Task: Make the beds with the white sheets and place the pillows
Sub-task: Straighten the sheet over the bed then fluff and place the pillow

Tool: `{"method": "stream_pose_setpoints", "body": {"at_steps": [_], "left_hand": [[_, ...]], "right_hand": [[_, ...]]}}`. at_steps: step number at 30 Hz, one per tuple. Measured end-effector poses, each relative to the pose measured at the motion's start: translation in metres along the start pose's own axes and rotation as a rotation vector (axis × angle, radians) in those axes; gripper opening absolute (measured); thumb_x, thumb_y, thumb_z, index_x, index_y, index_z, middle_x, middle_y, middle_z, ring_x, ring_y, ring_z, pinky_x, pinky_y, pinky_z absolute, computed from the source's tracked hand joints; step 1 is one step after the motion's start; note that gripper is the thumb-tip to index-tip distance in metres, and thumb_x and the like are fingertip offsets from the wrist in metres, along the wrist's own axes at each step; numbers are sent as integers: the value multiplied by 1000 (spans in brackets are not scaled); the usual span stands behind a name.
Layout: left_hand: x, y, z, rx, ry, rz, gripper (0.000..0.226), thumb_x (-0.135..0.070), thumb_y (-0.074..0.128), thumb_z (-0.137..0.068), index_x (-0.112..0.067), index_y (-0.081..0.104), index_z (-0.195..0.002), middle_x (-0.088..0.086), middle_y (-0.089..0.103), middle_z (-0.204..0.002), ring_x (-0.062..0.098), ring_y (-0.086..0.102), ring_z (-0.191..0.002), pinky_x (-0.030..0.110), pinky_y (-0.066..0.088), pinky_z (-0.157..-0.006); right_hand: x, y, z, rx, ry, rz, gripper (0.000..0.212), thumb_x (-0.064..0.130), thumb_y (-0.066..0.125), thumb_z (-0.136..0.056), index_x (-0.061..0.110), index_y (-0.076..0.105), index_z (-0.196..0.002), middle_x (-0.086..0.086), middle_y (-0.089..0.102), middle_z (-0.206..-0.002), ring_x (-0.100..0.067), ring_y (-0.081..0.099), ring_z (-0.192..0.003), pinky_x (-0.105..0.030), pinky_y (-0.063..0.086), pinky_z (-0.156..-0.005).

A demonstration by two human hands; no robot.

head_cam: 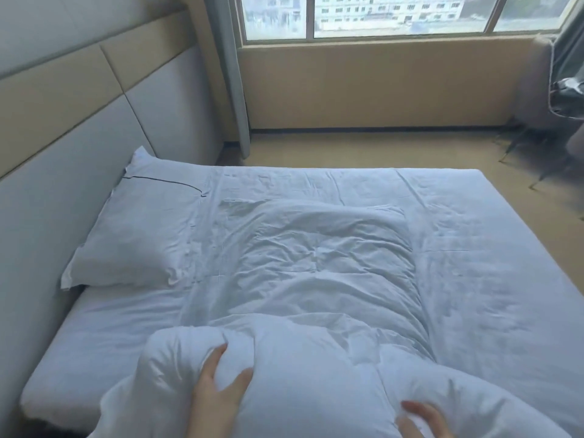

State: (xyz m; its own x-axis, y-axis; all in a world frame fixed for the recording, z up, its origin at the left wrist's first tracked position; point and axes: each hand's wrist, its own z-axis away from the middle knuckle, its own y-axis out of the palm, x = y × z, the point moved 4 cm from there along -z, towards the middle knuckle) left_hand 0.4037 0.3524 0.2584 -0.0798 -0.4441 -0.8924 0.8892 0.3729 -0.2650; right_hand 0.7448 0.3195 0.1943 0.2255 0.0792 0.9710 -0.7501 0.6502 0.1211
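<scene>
A bed point(493, 248) with a white fitted sheet fills the view. One white pillow point(139, 235) lies at its left end against the headboard. A rumpled white duvet point(316, 267) runs across the middle of the mattress toward me and bunches thickly at the near edge. My left hand point(218, 387) grips the bunched duvet, fingers pressed into the fabric. My right hand point(420, 422) holds the same bunch at the bottom edge of the view, partly cut off.
A padded grey and tan headboard point(79, 128) lines the left wall. Beyond the bed lie tan floor point(363, 150), a low wall under a window point(395, 14) and a grey curtain point(234, 74). A dark chair point(565, 83) stands at the far right.
</scene>
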Motion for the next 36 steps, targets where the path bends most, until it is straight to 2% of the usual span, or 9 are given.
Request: {"method": "stream_pose_setpoints", "body": {"at_steps": [2, 6, 15, 19, 21, 25, 29, 32, 36], "left_hand": [[-3, 9, -23, -28, 19, 30, 66, -13, 87, -71, -18, 57, -130, 5, 50, -145, 13, 44, -128, 27, 28, -111], [-26, 24, -68, 6, 47, 30, 57, -11, 76, -83, -25, 56, -134, -11, 53, -135, 11, 48, -126, 32, 37, -109], [-163, 94, -210, -60, 123, 239, 39, -19, 68, -57, -28, 67, -94, 9, 69, -107, 30, 67, -97, 49, 56, -89], [-244, 145, -312, 63, 243, 327, 67, -17, 68, -76, -36, 48, -136, 1, 65, -115, 15, 65, -102, 40, 53, -96], [-241, 170, -349, 183, 242, 307, 82, -29, 66, -82, -46, 24, -150, -6, 52, -139, 8, 53, -123, 36, 38, -110], [-97, 193, -367, 139, 405, -439, 71, -61, 40, -85, -50, 18, -152, -8, 26, -160, 16, 21, -149, 44, 23, -119], [65, 202, -370, 211, 391, -978, 59, -86, 10, -77, -78, -9, -132, 0, 26, -162, 31, 24, -148, 60, 31, -111], [79, 222, -404, 143, 443, -1157, 67, -74, 29, -83, -63, 9, -146, 4, 44, -152, 37, 39, -136, 72, 44, -84], [40, 256, -450, 181, 583, -1193, 57, -70, 19, -93, -58, 18, -149, 4, 31, -160, 42, 22, -145, 77, 29, -98]], "right_hand": [[25, 43, -10, 44, 123, -33, 28, -16, 62, -83, 10, 70, -85, -3, 61, -62, -8, 55, -51, -7, 44, -55], [41, 76, -35, 14, 175, 256, 24, -11, 71, -77, 12, 69, -72, -6, 52, -62, -3, 45, -42, -9, 39, -45], [121, 206, -167, 64, 92, 76, 12, 10, 66, -67, 21, 67, -63, -4, 57, -69, -23, 50, -68, -30, 37, -57], [147, 305, -284, 137, -65, 76, 29, 13, 63, -85, 33, 69, -105, -1, 68, -106, -18, 67, -95, -37, 55, -84], [122, 338, -319, 302, -134, 243, 52, 17, 61, -94, 33, 47, -141, 7, 51, -139, -11, 48, -132, -30, 38, -107], [-19, 311, -329, 393, -286, 973, 61, 37, 55, -96, 36, 32, -152, 5, 23, -162, -16, 17, -150, -42, 19, -119], [-136, 260, -311, 555, -358, 1441, 62, 59, 43, -81, 45, 44, -142, 0, 37, -157, -20, 30, -143, -55, 24, -110], [-149, 273, -342, 526, -467, 1528, 61, 65, 39, -82, 45, 45, -140, -1, 44, -153, -17, 35, -139, -57, 20, -109], [-140, 313, -406, 488, -547, 1623, 65, 71, 31, -83, 51, 35, -145, 4, 30, -160, -22, 23, -145, -67, 15, -106]]}}
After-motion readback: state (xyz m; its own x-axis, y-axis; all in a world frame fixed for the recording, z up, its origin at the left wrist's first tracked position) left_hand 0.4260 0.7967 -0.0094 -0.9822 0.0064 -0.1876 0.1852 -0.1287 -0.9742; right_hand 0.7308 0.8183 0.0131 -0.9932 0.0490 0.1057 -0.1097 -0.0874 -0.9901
